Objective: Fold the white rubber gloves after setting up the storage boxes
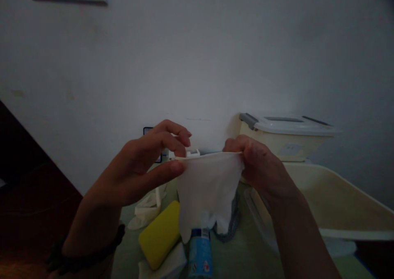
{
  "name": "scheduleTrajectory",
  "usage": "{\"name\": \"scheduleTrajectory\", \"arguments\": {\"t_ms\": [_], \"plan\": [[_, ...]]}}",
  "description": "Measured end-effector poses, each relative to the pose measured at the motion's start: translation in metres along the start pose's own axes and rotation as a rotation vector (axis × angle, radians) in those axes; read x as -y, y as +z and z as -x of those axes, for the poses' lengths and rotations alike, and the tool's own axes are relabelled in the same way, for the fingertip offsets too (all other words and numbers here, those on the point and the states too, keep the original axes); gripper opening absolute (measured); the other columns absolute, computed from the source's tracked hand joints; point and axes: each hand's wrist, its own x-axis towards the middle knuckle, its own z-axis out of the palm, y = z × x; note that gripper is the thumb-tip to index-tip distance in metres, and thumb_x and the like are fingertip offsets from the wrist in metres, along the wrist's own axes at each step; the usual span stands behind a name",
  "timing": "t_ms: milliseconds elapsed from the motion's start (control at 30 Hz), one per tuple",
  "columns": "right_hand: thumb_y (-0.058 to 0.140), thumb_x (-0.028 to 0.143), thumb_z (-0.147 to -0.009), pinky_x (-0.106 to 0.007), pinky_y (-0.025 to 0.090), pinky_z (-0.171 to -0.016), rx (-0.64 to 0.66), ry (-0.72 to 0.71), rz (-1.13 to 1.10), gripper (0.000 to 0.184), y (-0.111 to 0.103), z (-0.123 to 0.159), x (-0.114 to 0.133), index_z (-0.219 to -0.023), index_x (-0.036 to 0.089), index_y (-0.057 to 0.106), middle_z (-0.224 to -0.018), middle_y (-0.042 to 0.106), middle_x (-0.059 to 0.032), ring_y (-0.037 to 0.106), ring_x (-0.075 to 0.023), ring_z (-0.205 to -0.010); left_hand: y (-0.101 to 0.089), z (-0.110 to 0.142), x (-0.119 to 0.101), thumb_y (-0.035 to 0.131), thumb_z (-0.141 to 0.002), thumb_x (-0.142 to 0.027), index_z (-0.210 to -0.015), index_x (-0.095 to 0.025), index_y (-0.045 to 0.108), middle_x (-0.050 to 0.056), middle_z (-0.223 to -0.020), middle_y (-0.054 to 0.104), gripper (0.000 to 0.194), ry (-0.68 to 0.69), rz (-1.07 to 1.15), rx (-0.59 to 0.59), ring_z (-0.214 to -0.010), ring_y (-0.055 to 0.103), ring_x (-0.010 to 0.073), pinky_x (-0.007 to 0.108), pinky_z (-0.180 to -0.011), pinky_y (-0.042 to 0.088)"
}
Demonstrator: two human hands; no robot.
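A thin white glove [207, 190] hangs cuff-up in front of me, its fingers dangling down. My left hand [144, 164] pinches the left side of the cuff between thumb and forefinger, the other fingers curled above. My right hand [260, 164] grips the right side of the cuff with closed fingers. The cuff is stretched taut between the two hands.
Below the glove lie a yellow sponge [160, 234], a blue-labelled bottle [200, 252] and a white cloth [147, 209] on a pale green surface. A cream lidded bin [283, 137] and a cream tub [338, 205] stand at the right. A white wall is behind, a dark area at left.
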Motion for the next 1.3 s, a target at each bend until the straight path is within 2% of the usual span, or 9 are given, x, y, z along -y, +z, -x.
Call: {"name": "scheduleTrajectory", "arguments": {"t_ms": [67,167,300,467,700,867,1000,1133,1300], "plan": [[0.058,0.048,-0.087,-0.023,0.042,-0.053,-0.002,-0.016,0.134,0.030,0.002,0.001,0.005,-0.074,0.021,0.058,-0.067,0.052,0.0020,0.049,-0.0116,-0.060,0.000,0.001,0.003,0.061,-0.087,-0.031,-0.073,-0.020,0.058,0.008,-0.100,0.057,0.018,-0.025,-0.073,-0.010,-0.097,0.061,0.0231,0.036,-0.083,0.054],[0.066,0.031,-0.084,-0.022,0.044,-0.055,-0.136,-0.041,0.246,0.013,0.006,0.002,0.008,-0.078,0.023,0.058,-0.069,0.056,0.0030,0.053,-0.0111,-0.063,0.006,0.001,0.011,0.064,-0.084,-0.027,-0.077,-0.019,0.056,0.007,-0.094,0.060,0.013,-0.047,-0.168,-0.034,-0.092,0.061,0.0201,0.033,-0.080,0.053],[0.070,0.024,-0.080,-0.023,0.046,-0.059,-0.281,-0.118,0.304,0.012,0.009,0.001,0.004,-0.079,0.024,0.058,-0.071,0.057,0.0039,0.056,-0.0111,-0.066,0.014,0.000,0.021,0.065,-0.084,-0.029,-0.083,-0.018,0.058,0.003,-0.081,0.067,0.013,-0.111,-0.130,-0.134,-0.073,0.063,0.0138,0.024,-0.064,0.053],[0.068,0.032,-0.082,-0.028,0.050,-0.066,-0.203,-0.141,0.446,0.013,0.000,-0.001,0.001,-0.076,0.021,0.064,-0.076,0.067,-0.0004,0.063,-0.0150,-0.072,0.011,-0.001,0.028,0.068,-0.082,-0.030,-0.076,-0.018,0.061,0.005,-0.081,0.072,0.014,-0.118,-0.165,-0.130,-0.074,0.067,0.0158,0.026,-0.067,0.054],[0.067,0.029,-0.083,-0.040,0.047,-0.091,0.131,-0.320,0.714,0.022,-0.002,0.000,0.012,-0.064,0.021,0.059,-0.074,0.068,-0.0018,0.064,-0.0194,-0.087,0.000,-0.002,0.027,0.072,-0.078,-0.030,-0.076,-0.019,0.064,0.003,-0.081,0.074,0.014,0.066,-0.401,0.020,-0.074,0.069,0.0154,0.024,-0.067,0.052],[0.066,0.024,-0.083,-0.037,0.051,-0.081,0.024,-0.393,0.786,0.017,0.002,0.000,0.012,-0.068,0.021,0.059,-0.068,0.067,-0.0018,0.064,-0.0198,-0.084,0.000,0.001,0.026,0.073,-0.077,-0.031,-0.077,-0.019,0.064,0.004,-0.082,0.075,0.015,0.061,-0.451,-0.022,-0.076,0.070,0.0165,0.024,-0.069,0.053],[0.064,0.024,-0.085,-0.032,0.052,-0.074,-0.090,-0.439,0.844,0.007,0.003,0.001,0.015,-0.078,0.022,0.064,-0.077,0.071,-0.0030,0.067,-0.0183,-0.080,0.000,0.002,0.023,0.075,-0.074,-0.033,-0.076,-0.021,0.065,0.002,-0.082,0.075,0.016,0.041,-0.396,-0.083,-0.076,0.071,0.0172,0.025,-0.070,0.054],[0.060,0.021,-0.089,-0.031,0.052,-0.076,-0.095,-0.436,0.854,0.006,0.003,0.001,0.016,-0.087,0.022,0.065,-0.085,0.073,-0.0035,0.067,-0.0170,-0.082,0.001,0.001,0.021,0.071,-0.080,-0.028,-0.079,-0.021,0.066,0.002,-0.082,0.075,0.009,0.058,-0.377,-0.107,-0.078,0.071,0.0164,0.024,-0.072,0.054],[0.057,0.022,-0.090,-0.031,0.051,-0.073,-0.061,-0.421,0.847,0.010,0.003,0.000,0.014,-0.084,0.020,0.064,-0.082,0.070,-0.0046,0.065,-0.0168,-0.080,0.000,-0.002,0.022,0.069,-0.081,-0.023,-0.083,-0.021,0.068,0.002,-0.085,0.075,0.003,0.079,-0.362,-0.047,-0.079,0.070,0.0147,0.022,-0.073,0.054]]}}
